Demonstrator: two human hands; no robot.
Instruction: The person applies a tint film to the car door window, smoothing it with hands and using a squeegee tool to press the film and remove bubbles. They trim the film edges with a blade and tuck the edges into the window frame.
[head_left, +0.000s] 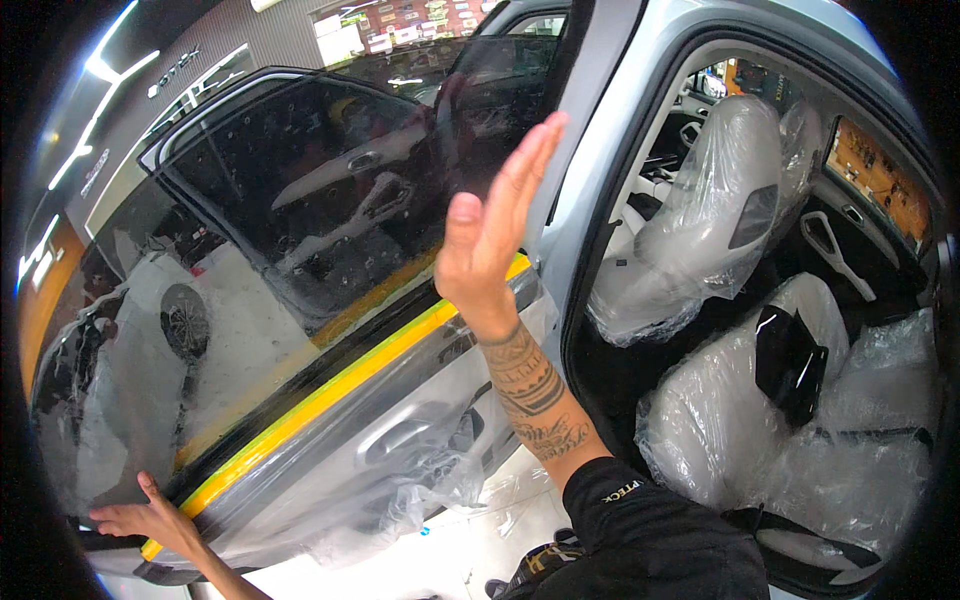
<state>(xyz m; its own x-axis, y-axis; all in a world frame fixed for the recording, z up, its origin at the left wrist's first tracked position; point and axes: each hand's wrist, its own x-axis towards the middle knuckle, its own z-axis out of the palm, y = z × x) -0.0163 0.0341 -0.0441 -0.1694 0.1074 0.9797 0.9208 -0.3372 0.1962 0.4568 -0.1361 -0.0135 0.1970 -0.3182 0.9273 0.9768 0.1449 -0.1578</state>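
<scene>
My right hand (495, 230), on a tattooed forearm, is raised before the upper rear part of a car door's dark window glass (340, 180), fingers straight and holding nothing. My left hand (150, 515) is at the glass's lower left corner, fingers spread; whether it presses on the glass is unclear. The glass is wet and spotted, with a clear film at its left end. Yellow masking tape (330, 375) runs along its bottom edge, and crumpled clear plastic (430, 490) covers part of the door panel below.
At right, the open doorway of the pale car (610, 120) shows plastic-wrapped light seats (725, 220) and a dark rectangular object (785, 360) on the rear seat. The white tiled floor (510, 510) shows below the door. Ceiling lights and a shop wall are at upper left.
</scene>
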